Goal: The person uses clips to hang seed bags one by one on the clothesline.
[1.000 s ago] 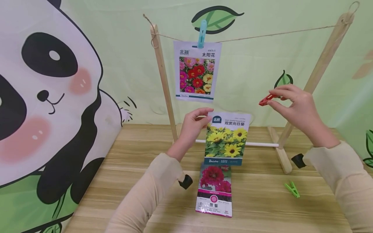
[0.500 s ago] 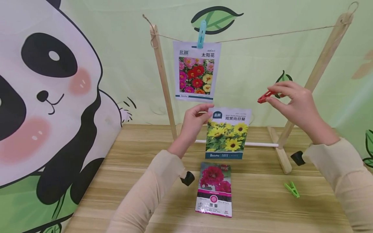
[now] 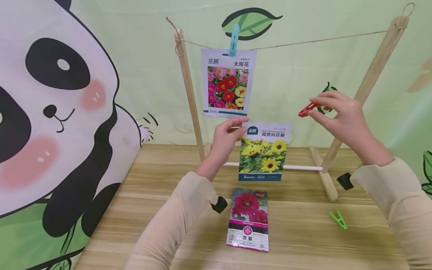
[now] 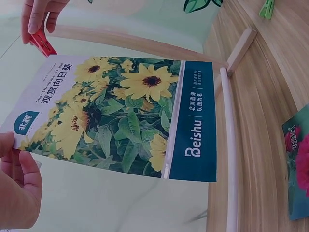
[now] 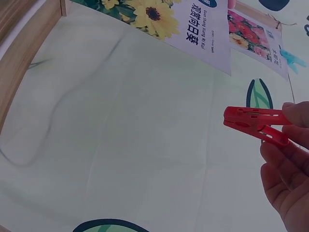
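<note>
My left hand (image 3: 227, 138) pinches the upper left corner of a sunflower seed packet (image 3: 263, 152), which hangs upright in the air above the table. To its right, my right hand (image 3: 341, 114) holds a red clothespin (image 3: 306, 110) between thumb and fingers, apart from the packet. In the right wrist view the red clothespin (image 5: 253, 122) has its handle ends in the grip. Above the left hand, another seed packet (image 3: 228, 82) with mixed flowers hangs from a string (image 3: 317, 39) by a blue clothespin (image 3: 234, 40).
A hollyhock seed packet (image 3: 248, 220) lies on the wooden table (image 3: 297, 240). Off to the right lies a green clothespin (image 3: 338, 219). Wooden posts (image 3: 189, 93) of the stand hold the string, with a white rod (image 3: 303, 167) low between them. A panda-print cloth forms the backdrop.
My left hand has raised the sunflower packet a little, so the hollyhock packet beneath is fully uncovered. The right hand with the red clothespin has shifted slightly up and left.
</note>
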A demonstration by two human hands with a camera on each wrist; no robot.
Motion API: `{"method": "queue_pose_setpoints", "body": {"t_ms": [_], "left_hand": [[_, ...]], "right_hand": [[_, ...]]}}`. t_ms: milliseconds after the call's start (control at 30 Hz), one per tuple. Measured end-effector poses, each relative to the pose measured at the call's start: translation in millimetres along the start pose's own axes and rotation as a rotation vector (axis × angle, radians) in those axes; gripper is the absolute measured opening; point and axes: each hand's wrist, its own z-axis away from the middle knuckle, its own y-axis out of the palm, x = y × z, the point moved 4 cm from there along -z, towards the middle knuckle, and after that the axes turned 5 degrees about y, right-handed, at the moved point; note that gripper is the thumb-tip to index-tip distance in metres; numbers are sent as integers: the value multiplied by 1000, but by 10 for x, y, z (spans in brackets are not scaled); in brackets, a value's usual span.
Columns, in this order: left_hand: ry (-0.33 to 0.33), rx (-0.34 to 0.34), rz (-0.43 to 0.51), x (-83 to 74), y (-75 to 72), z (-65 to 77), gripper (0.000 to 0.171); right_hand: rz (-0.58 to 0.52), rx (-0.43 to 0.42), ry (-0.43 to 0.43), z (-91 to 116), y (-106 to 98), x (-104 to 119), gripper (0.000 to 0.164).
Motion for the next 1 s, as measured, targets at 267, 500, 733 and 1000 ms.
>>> {"method": "queue_pose_setpoints", "body": {"t_ms": [267, 500, 733, 1000], "left_hand": [[-11, -6, -17, -18, 9, -23, 23], [9, -5, -28, -51, 30, -38, 23], [23, -14, -30, -70, 49, -57, 23], [38, -23, -44, -115, 58, -96, 23]], "right_hand": [[-14, -5, 10, -36, -40, 22, 26], [15, 0, 7, -85, -61, 60, 27], [17, 5, 3, -124, -64, 92, 27], [20, 5, -12, -173, -57, 133, 29]]}}
